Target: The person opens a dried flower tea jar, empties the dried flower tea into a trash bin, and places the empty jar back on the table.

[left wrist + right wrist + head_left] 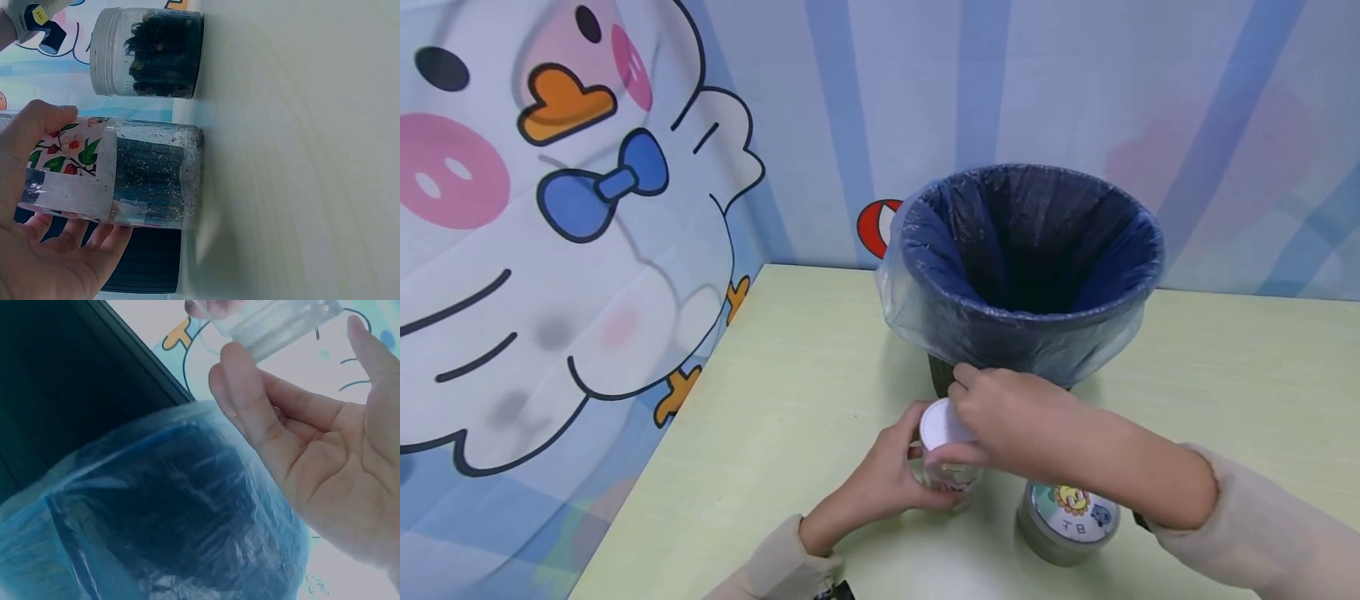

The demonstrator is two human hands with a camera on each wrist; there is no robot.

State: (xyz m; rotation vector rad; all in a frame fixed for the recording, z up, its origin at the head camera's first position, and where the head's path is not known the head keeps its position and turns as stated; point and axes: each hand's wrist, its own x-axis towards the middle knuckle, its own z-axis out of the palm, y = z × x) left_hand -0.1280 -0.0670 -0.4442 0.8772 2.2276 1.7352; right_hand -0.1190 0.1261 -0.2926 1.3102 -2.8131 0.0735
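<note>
A clear jar (953, 475) with a white lid (942, 423) stands upright on the table, in front of the bin. My left hand (891, 475) grips its side, thumb and fingers on opposite sides. In the left wrist view the jar (150, 172) shows a flowered label and bits clinging to its wall. Over the lid is my right hand (1011, 417), thumb and bent fingers at the lid's edge. The right wrist view shows this hand (337, 450) beside the jar (281, 328), its fingers curled. The lid is partly hidden under it.
A bin (951, 375) lined with a blue plastic bag (1030, 342) stands just behind the hands. Under my right forearm is a second jar (1063, 533) with a cartoon sticker on top; dark contents show in this jar (159, 56). A cartoon backdrop (820, 100) borders the table (790, 375).
</note>
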